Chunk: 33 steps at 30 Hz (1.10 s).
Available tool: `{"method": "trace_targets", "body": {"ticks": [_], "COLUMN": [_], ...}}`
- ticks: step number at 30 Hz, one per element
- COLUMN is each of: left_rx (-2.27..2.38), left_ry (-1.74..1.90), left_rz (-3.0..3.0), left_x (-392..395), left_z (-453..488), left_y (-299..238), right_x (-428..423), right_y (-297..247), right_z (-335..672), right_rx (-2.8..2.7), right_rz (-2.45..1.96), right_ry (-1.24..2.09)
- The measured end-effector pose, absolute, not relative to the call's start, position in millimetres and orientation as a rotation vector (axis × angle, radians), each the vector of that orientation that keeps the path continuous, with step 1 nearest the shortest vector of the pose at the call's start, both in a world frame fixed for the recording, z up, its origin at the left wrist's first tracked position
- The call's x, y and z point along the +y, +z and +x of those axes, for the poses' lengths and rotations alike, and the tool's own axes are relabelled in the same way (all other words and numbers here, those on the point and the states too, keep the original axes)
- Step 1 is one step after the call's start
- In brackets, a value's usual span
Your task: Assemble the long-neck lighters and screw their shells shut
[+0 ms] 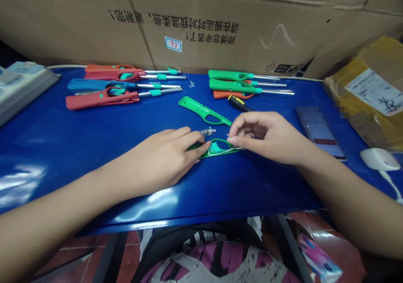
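Note:
My left hand (171,155) presses its thumb and fingers on the handle end of an opened green lighter shell (210,155) lying on the blue table. Inside that shell sit a teal trigger (215,147) and a thin pale wire. A small clear lighter fuel tank (206,132) pokes out just beyond my left fingertips. My right hand (267,136) has its thumb and index finger pinched at the shell's front end; what lies between them is too small to make out. Above lies the other green shell half (197,108), apart from both hands.
Red and blue lighters (102,100) lie at the back left, green and orange ones (234,85) at the back right. A black-and-yellow screwdriver (238,103) rests behind my right hand. To the right are a phone (317,129) and a white charger (379,159). A large carton (201,6) stands behind.

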<state>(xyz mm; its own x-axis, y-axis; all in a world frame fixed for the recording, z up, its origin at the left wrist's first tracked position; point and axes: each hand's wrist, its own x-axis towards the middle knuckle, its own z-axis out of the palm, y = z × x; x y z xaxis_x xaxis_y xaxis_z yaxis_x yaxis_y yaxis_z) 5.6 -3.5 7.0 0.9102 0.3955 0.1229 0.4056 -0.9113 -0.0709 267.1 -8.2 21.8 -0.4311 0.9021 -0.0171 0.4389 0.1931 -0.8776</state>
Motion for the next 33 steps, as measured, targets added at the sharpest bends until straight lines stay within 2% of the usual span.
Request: {"method": "trace_targets", "body": {"ticks": [9,19,33], "left_rx": [-0.595,-0.602,-0.634], "left_ry": [-0.18,-0.078,0.001], "left_rz": [-2.912,-2.918,-2.901], "left_x": [-2.8,-4.0,-6.5], "left_z": [3.4,3.3,6.3], "left_y": [5.4,4.2,5.0], "right_x": [-6.8,-9.5,-10.7], "right_y": [26.6,24.5,26.4], "right_z": [274.4,277.8,281.5], "right_rx": [-2.198,-2.331,-2.559], "right_rz": [-1.211,-1.255,-1.008], "right_ry": [1.214,0.948,0.641]}}
